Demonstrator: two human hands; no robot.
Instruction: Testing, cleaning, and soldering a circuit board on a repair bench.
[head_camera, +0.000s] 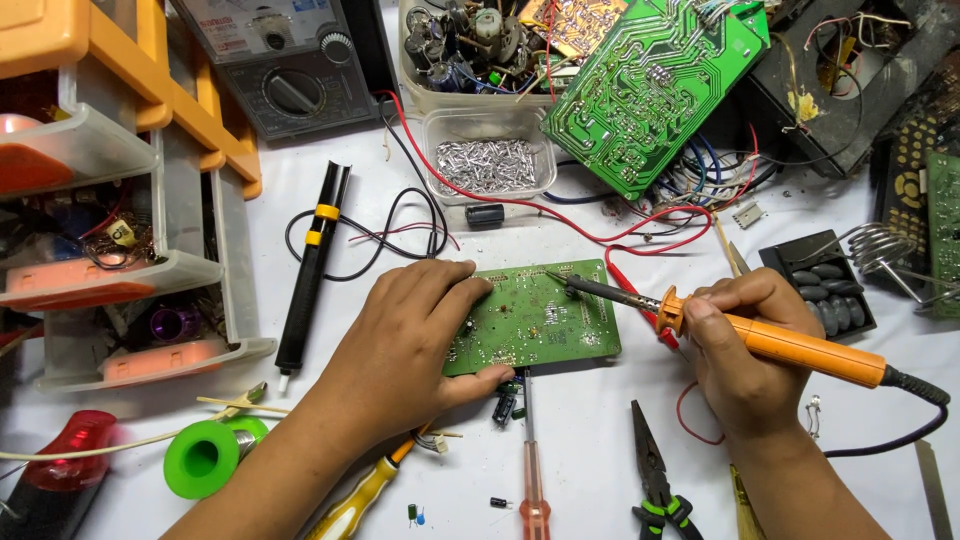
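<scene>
My left hand (405, 335) presses flat on the small green rectangular circuit board (535, 318), fingers curled over its left edge. My right hand (742, 352) grips the orange-handled soldering iron (770, 340), tip touching the board's upper middle. Beyond, a clear plastic tub of silver bits (488, 163).

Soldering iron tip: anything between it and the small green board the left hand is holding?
Nothing visible. The soldering iron in the right hand has its tip at the top of the small green board. The left hand grips the board's left edge, clear of the tip.
</scene>
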